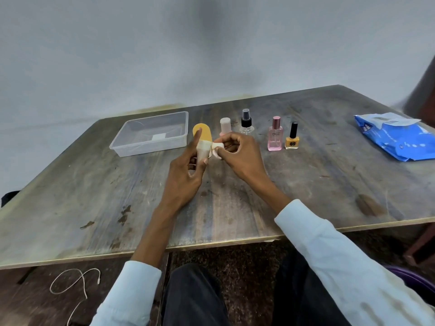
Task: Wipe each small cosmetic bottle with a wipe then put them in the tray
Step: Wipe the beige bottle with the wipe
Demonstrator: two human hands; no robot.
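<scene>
My left hand [186, 175] holds a flat yellow-orange cosmetic bottle [204, 134] upright above the table, its lower part wrapped in a white wipe [204, 150]. My right hand [237, 154] pinches the wipe's bunched end right beside the bottle. A clear plastic tray [150, 147] with nothing in it sits at the back left. Behind my hands stand a pink-capped bottle [225, 124], a clear spray bottle [246, 123], a pink perfume bottle [275, 135] and a yellow nail polish [292, 137].
A blue wipes pack [397, 137] lies at the table's far right. The worn wooden table [94, 196] has its near edge in front of my lap. A white cord [70, 285] lies on the floor at the lower left.
</scene>
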